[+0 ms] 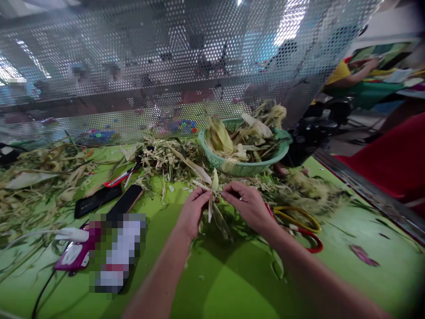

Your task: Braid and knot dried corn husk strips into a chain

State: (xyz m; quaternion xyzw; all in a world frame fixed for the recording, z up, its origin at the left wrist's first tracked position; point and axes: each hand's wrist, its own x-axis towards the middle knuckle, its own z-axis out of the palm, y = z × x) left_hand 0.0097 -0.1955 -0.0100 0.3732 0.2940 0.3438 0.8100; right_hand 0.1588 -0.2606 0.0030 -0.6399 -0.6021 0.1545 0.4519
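Between both hands, above the green table, are pale corn husk strips (215, 180) that fan out in several directions. My left hand (195, 208) pinches them from the left with thumb and fingers. From the right, my right hand (244, 201) is closed with its fingertips pressed together at the same bundle. Whatever lies right at those fingertips is too small to make out. Longer greenish husk pieces (222, 221) hang below the hands. Red and yellow handled scissors (310, 230) lie beside my right forearm, partly hidden by it.
A green basket (244, 167) of husks stands behind my hands. Husk scraps (43, 177) heap at left, beside red-handled scissors (121, 177), phones (124, 204) and a purple power strip (78, 252). A perforated metal screen (159, 79) rises behind; a person's arm (357, 75) shows far right.
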